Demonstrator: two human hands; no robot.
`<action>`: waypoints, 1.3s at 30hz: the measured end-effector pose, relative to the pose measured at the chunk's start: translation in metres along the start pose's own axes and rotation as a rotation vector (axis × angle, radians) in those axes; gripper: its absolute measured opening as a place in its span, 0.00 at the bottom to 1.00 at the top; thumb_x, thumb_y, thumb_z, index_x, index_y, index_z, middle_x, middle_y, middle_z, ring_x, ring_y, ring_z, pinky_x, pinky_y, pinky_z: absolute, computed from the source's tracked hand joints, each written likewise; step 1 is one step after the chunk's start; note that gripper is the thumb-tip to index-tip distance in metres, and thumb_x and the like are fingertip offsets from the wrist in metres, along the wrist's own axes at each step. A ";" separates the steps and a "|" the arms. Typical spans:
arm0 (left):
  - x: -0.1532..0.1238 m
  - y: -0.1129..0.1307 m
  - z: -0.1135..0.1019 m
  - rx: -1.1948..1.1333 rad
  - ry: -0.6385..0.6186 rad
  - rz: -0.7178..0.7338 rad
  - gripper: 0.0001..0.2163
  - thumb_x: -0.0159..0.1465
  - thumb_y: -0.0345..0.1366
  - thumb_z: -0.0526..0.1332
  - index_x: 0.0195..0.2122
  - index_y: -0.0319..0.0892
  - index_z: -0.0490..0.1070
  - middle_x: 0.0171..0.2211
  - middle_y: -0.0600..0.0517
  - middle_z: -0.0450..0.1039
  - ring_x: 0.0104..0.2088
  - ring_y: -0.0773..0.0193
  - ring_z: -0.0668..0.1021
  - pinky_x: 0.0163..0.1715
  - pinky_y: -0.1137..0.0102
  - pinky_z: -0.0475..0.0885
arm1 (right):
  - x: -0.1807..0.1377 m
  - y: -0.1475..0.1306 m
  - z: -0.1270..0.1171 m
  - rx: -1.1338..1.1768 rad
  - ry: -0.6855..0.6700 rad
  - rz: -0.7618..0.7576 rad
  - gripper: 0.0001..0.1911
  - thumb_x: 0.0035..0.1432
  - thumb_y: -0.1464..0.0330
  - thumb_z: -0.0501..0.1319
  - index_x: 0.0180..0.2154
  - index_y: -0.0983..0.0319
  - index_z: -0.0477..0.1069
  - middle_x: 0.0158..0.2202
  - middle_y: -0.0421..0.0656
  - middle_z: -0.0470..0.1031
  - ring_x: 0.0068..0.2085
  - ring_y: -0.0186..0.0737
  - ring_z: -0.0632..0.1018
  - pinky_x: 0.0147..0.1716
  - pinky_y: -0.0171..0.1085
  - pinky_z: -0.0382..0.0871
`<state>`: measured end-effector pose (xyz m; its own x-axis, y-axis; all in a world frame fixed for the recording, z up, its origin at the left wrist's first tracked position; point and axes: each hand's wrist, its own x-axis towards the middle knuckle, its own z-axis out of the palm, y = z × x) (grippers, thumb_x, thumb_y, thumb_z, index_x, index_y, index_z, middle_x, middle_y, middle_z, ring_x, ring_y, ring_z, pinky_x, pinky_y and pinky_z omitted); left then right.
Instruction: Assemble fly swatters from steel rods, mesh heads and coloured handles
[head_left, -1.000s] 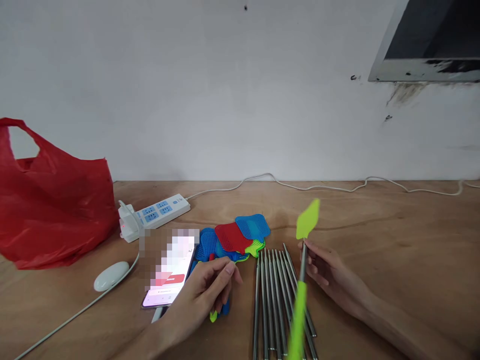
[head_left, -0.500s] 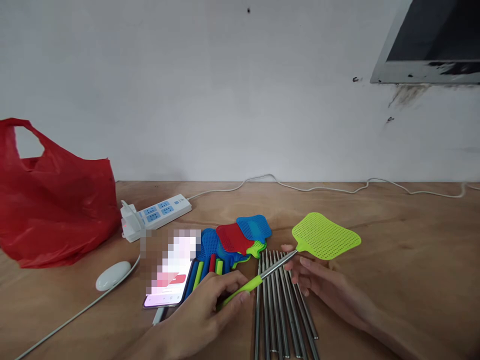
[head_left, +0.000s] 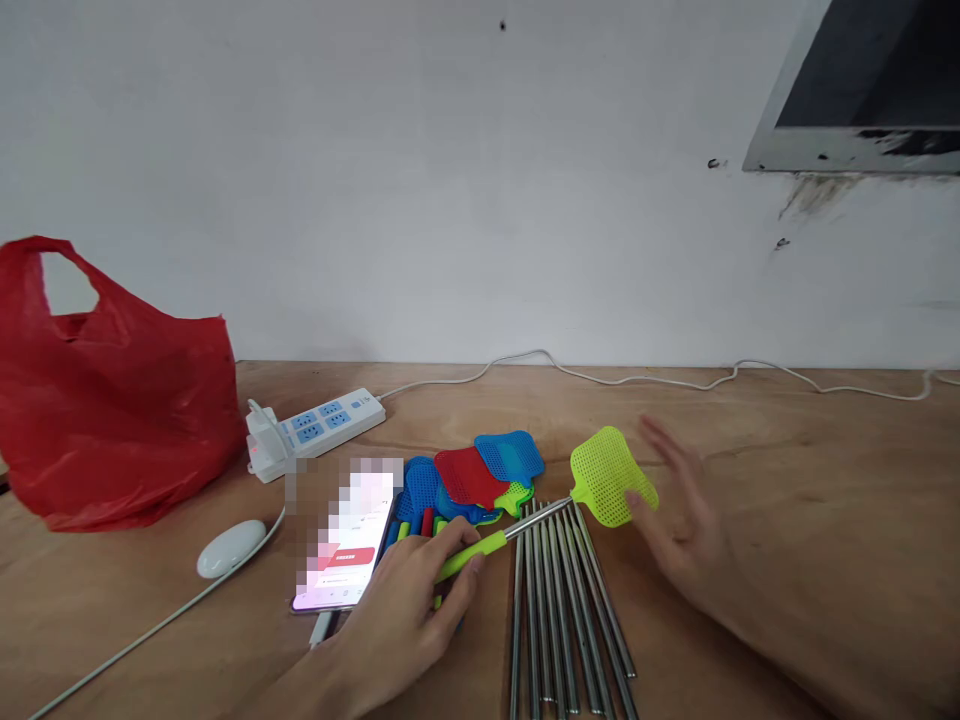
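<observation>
My left hand (head_left: 412, 600) grips the green handle of a fly swatter (head_left: 611, 478), whose metal shaft runs up to a perforated yellow-green head. My right hand (head_left: 686, 520) is at the right of that head, fingers spread and a little blurred, the thumb by its edge; I cannot tell whether it touches. Beneath the shaft lie several metal rods (head_left: 559, 620) side by side on the table. Behind my left hand is a pile of loose swatter heads, with a red head (head_left: 466, 477) and a blue head (head_left: 510, 456) on top. Coloured handles (head_left: 405, 532) lie partly hidden by my left hand.
A lit phone (head_left: 349, 540) lies left of the handles, partly pixelated. Farther left are a white mouse-like object (head_left: 231, 549), a power strip (head_left: 319, 432) and a red plastic bag (head_left: 120, 400). A white cable (head_left: 622, 380) runs along the wall (head_left: 450, 200).
My right hand has let go of the shaft near the head and opened, moving right and up. The swatter's head has turned and shifted slightly left, while my left hand keeps its grip.
</observation>
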<state>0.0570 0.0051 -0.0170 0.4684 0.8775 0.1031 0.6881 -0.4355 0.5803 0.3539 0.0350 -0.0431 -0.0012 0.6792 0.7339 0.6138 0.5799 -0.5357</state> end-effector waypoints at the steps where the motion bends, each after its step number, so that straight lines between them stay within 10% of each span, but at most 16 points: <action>1: 0.000 0.001 0.000 -0.010 -0.014 -0.004 0.13 0.74 0.44 0.47 0.39 0.45 0.67 0.26 0.54 0.70 0.28 0.59 0.73 0.27 0.68 0.59 | 0.000 -0.006 -0.001 -0.117 -0.111 -0.159 0.28 0.62 0.70 0.60 0.63 0.53 0.62 0.65 0.47 0.65 0.66 0.55 0.63 0.64 0.60 0.54; 7: -0.001 0.005 -0.004 -0.002 -0.080 -0.040 0.15 0.73 0.45 0.48 0.37 0.44 0.68 0.28 0.52 0.71 0.31 0.58 0.73 0.29 0.68 0.60 | 0.003 -0.028 0.002 -0.459 -0.412 -0.483 0.10 0.66 0.72 0.58 0.47 0.57 0.74 0.44 0.43 0.81 0.50 0.49 0.76 0.60 0.58 0.60; 15: 0.005 0.019 -0.018 0.325 -0.283 0.152 0.12 0.75 0.39 0.46 0.46 0.44 0.68 0.34 0.48 0.76 0.32 0.53 0.77 0.28 0.67 0.60 | 0.017 -0.041 -0.006 -0.683 -0.564 -0.699 0.04 0.60 0.73 0.62 0.31 0.61 0.73 0.32 0.43 0.78 0.40 0.50 0.75 0.49 0.52 0.66; 26: 0.004 0.012 -0.003 0.616 -0.304 0.268 0.15 0.76 0.37 0.44 0.39 0.42 0.69 0.25 0.49 0.75 0.21 0.54 0.76 0.21 0.68 0.59 | 0.001 -0.041 -0.012 -0.577 -0.509 -0.605 0.07 0.57 0.75 0.64 0.29 0.59 0.71 0.29 0.39 0.78 0.39 0.47 0.75 0.42 0.46 0.64; 39: -0.016 -0.016 -0.024 0.389 -0.213 0.227 0.18 0.76 0.44 0.43 0.42 0.45 0.70 0.30 0.51 0.75 0.26 0.59 0.76 0.25 0.70 0.61 | -0.010 -0.014 -0.042 -0.448 -0.558 -0.327 0.12 0.68 0.73 0.53 0.36 0.58 0.74 0.36 0.43 0.78 0.41 0.47 0.74 0.42 0.48 0.67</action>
<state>0.0254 0.0030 -0.0090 0.7053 0.7089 0.0013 0.6923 -0.6891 0.2140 0.3786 0.0016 -0.0255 -0.5603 0.6995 0.4436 0.7734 0.6335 -0.0222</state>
